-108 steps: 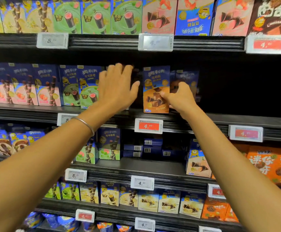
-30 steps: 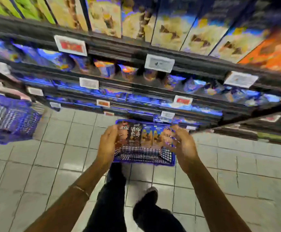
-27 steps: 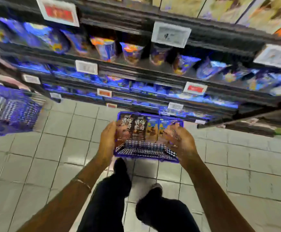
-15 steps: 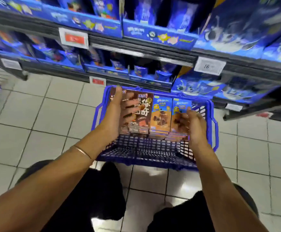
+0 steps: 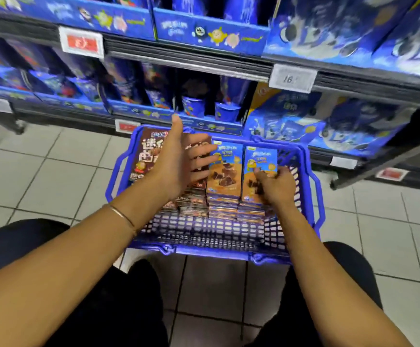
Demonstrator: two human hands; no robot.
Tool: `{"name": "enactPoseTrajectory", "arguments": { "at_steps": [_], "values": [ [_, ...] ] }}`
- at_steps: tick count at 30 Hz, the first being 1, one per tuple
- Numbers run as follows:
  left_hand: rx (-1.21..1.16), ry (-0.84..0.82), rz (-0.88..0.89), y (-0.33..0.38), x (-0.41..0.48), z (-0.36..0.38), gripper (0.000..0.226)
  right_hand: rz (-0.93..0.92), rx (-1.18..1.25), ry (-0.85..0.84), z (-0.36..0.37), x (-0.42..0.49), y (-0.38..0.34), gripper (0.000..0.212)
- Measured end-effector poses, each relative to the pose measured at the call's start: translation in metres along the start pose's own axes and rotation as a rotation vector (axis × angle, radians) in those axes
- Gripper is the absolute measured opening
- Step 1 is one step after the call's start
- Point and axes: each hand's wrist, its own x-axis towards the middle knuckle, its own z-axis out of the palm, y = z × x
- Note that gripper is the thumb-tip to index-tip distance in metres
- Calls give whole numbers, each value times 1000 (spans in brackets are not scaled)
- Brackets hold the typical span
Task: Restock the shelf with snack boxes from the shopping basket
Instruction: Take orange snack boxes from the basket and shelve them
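Note:
A blue plastic shopping basket (image 5: pixel 211 249) stands on the tiled floor in front of my knees. Inside it are stacks of snack boxes: dark brown boxes (image 5: pixel 145 156) on the left and two stacks of blue-and-orange boxes (image 5: pixel 225 169) on the right. My left hand (image 5: pixel 181 159) hovers over the brown boxes with fingers spread and thumb up, holding nothing. My right hand (image 5: pixel 275 185) lies on the rightmost blue-and-orange box (image 5: pixel 260 159), its fingers curled at the box's lower right part; the grip itself is blurred.
Low shelves (image 5: pixel 191 63) packed with blue snack packs and price tags run across the top, right behind the basket. White floor tiles (image 5: pixel 53 169) lie to the left and right of the basket. My dark trouser legs (image 5: pixel 118 309) fill the foreground.
I went from reaching at the middle shelf to crouching over the basket. In the last half second both hands sank closer to the boxes; the right hand slid onto the rightmost stack.

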Motion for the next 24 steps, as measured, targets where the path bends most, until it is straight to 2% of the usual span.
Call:
{"name": "enactPoseTrajectory", "arguments": {
  "at_steps": [5,7,12,15,17,22,24],
  "values": [
    [-25,53,7,-3,-1,5,90,-1,59,145,-21,-8,-2,38],
    [-13,42,-15,-4,-2,15,89,-16,153,157,-33,-14,-11,36],
    [102,-26,-9,-17,-5,38,81,-108,356,23,-42,-45,-54,35],
    [-19,-158,-42,-20,-4,42,88,-172,406,-121,-25,-65,-80,28],
    [-129,-250,4,-19,-2,39,86,-182,377,-166,-12,-76,-90,26],
    [-240,-261,49,-12,2,27,86,-194,362,-182,-1,-80,-106,31],
    [-252,-262,51,-6,2,25,86,-126,454,-232,-4,-68,-104,45]
  ]
}}
